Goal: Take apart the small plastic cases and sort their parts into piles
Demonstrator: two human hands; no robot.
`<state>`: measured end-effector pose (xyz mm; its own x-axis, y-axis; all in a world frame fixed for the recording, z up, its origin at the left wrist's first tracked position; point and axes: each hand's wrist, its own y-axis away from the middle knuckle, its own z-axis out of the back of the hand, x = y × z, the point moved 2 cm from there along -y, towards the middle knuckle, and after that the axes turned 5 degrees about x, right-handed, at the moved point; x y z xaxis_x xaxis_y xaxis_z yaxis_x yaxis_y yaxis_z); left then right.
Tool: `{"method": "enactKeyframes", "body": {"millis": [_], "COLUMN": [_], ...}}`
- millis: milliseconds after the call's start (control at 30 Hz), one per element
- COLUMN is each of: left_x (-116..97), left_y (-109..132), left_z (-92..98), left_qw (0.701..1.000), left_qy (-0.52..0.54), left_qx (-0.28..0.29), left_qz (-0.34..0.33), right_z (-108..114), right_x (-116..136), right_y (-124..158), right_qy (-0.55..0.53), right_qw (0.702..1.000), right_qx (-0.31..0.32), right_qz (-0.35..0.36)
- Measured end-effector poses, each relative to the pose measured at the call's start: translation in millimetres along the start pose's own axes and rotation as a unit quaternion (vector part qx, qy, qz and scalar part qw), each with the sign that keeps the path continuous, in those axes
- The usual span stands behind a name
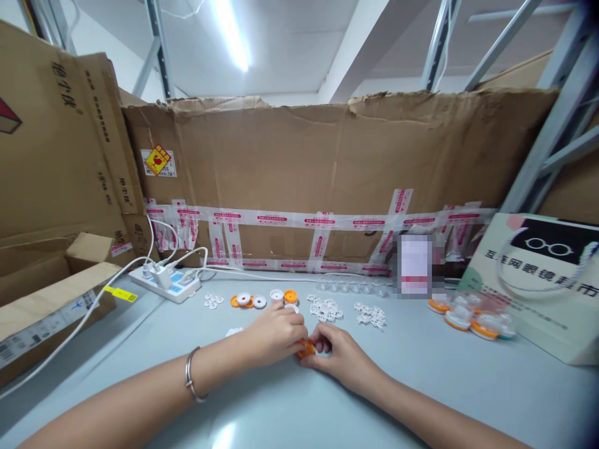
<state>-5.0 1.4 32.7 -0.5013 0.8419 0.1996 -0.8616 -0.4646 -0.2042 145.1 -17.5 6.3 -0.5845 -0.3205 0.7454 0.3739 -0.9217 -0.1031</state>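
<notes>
Near the middle of the table, an orange round plastic part (pixel 306 348) sits between my two hands, partly covered by fingers. My left hand (pixel 276 333), with a metal bangle on its wrist, closes on its left side from above. From the right, my right hand (pixel 340 355) pinches the same part between thumb and fingers. Just beyond my left hand lie white and orange round parts, among them an orange ring (pixel 291 296) and a white ring (pixel 244 299). Small white flat pieces (pixel 326 309) lie heaped beyond my hands, with another heap (pixel 370 315) farther right.
Several clear-topped orange and white units (pixel 472 318) stand at the right by a paper bag (pixel 538 287). Clear plastic pieces (pixel 350 287) line the back. A power strip (pixel 166 284) with cables and an open carton (pixel 51 305) are at left. Cardboard (pixel 299 162) walls the back.
</notes>
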Motion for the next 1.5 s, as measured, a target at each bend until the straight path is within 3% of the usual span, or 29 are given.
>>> {"method": "enactKeyframes", "body": {"millis": [333, 667, 967, 1100, 1233, 1367, 1500], "left_x": [-9, -19, -14, -12, -8, 20, 71], "left_y": [7, 10, 7, 5, 1, 7, 37], "left_z": [5.7, 7.7, 8.1, 2.1, -1.9, 21.5, 57.2], "left_qw": [0.981, 0.958, 0.971, 0.986, 0.999, 0.987, 0.937], "left_qy": [-0.107, -0.189, -0.151, -0.095, -0.002, 0.116, 0.179], "left_qx": [-0.104, -0.122, -0.102, -0.077, -0.040, 0.090, 0.230], "left_qz": [-0.124, -0.176, -0.154, -0.113, -0.020, 0.069, 0.192], "right_z": [-1, -1, -3, -2, 0, 1, 0], "right_x": [-3, -1, -1, 0, 2, 1, -1], "right_y": [-1, 0, -1, 0, 1, 2, 2], "right_qy": [-0.018, -0.015, -0.012, -0.011, -0.012, -0.008, -0.002], "right_qw": [1.000, 1.000, 1.000, 1.000, 1.000, 1.000, 1.000], "right_qx": [0.003, 0.001, -0.002, 0.000, 0.000, 0.008, 0.014], "right_qz": [0.018, 0.023, 0.017, 0.009, 0.000, -0.001, 0.000]}}
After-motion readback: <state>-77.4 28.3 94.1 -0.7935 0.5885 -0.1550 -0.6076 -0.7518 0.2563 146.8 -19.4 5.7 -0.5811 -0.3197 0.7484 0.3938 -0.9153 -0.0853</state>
